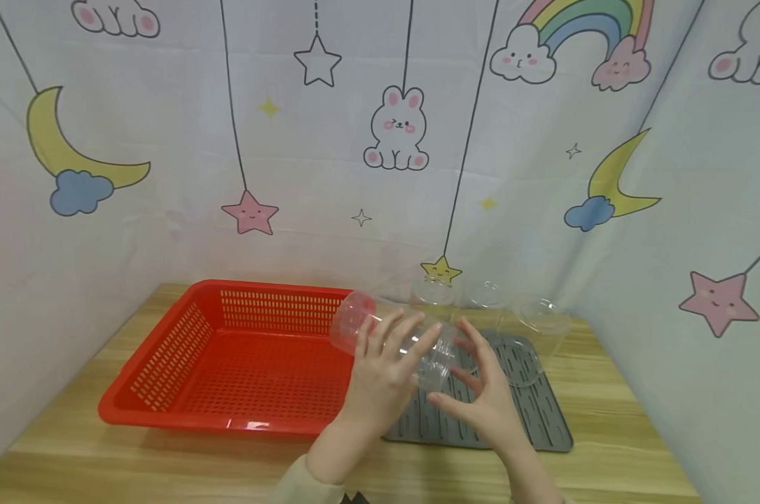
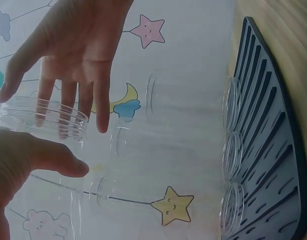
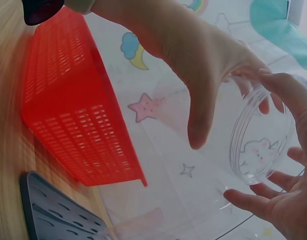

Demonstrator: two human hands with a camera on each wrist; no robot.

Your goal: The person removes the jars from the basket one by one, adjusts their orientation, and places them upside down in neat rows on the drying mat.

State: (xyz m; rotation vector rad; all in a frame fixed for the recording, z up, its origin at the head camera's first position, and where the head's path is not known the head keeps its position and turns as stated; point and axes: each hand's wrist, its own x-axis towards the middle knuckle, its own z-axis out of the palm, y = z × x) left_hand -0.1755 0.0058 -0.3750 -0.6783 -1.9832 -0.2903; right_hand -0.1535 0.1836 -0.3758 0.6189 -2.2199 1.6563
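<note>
A clear plastic jar (image 1: 420, 350) lies tilted on its side in the air, its ridged mouth (image 2: 43, 120) towards the right hand. My left hand (image 1: 382, 371) holds it from above, with the fingers spread over its wall and the thumb (image 2: 58, 157) along it. Around the mouth end my right hand (image 1: 489, 399) stands with thumb and fingers apart and loosely bent; whether it touches the rim, I cannot tell. In the right wrist view, the left hand (image 3: 193, 60) is above the jar's mouth (image 3: 258, 135) and the right hand (image 3: 293, 165) is beside it.
Three more clear jars, among them the rightmost one (image 1: 543, 329), stand on a grey ridged mat (image 1: 537, 413) behind the hands. A red slotted basket (image 1: 228, 422) sits on the wooden table (image 1: 216, 469) to the left. Printed cloth (image 1: 329, 140) surrounds the back and sides.
</note>
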